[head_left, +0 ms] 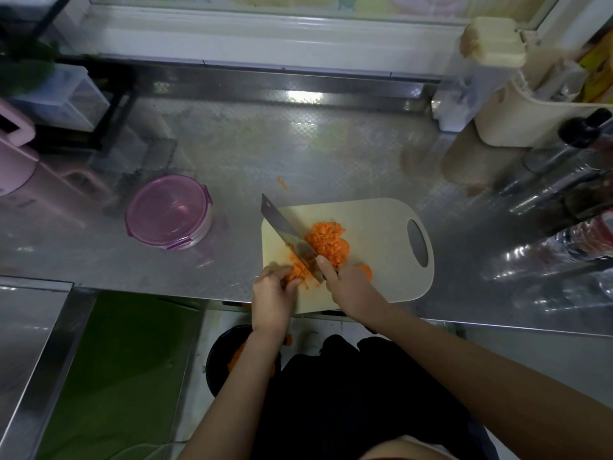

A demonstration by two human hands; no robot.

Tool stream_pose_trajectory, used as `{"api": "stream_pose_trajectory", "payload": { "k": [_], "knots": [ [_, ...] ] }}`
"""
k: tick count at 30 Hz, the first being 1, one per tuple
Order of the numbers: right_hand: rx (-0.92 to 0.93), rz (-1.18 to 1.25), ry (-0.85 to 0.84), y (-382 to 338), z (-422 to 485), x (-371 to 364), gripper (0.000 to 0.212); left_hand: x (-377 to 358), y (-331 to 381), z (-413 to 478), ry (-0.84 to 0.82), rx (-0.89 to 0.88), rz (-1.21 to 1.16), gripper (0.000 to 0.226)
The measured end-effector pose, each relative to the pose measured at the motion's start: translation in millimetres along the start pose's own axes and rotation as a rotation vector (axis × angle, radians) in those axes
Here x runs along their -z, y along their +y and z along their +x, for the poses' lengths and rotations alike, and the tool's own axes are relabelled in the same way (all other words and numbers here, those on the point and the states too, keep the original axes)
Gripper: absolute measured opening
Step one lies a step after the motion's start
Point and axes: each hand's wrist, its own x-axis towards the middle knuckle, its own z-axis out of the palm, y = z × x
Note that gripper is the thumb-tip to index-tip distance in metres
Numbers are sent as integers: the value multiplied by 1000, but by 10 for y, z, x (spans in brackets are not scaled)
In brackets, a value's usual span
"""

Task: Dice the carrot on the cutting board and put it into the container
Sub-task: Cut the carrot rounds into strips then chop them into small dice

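Clearly your right hand (345, 287) gripped the knife (285, 229) handle while your left hand (273, 295) pinched the carrot (298, 273); its firm, slippery dice looked best scooped against the blade.

Both bare forearms reach forward and converge. The right hand (346, 288) wraps the handle of the cleaver (284, 227), with its index finger (323, 265) laid straight along the blade's back ahead of the grip. The left hand (273, 295), knuckles up, curls its fingers (294, 283) over carrot pieces (300, 272) just left of the blade.
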Motion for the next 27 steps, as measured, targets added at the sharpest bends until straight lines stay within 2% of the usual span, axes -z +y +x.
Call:
{"api": "stream_pose_trajectory", "payload": {
  "k": [3, 10, 15, 20, 24, 27],
  "knots": [
    [-54, 60, -34, 35, -71, 3, 48, 19, 5, -24, 24, -4, -31, 26],
    [9, 34, -36, 68, -93, -46, 54, 9, -5, -22, 20, -12, 22, 13],
    [49, -13, -32, 84, -98, -97, 51, -11, 4, -9, 12, 22, 61, 11],
    [62, -36, -70, 60, -122, -156, 24, -30, 11, 31, -25, 45, 104, 14],
    [93, -89, 25, 64, -61, -265, 47, -32, 7, 34, -34, 50, 103, 16],
    [78, -63, 21, 66, -63, -295, 48, -41, 4, 36, -35, 57, 95, 17]
  ]
}}
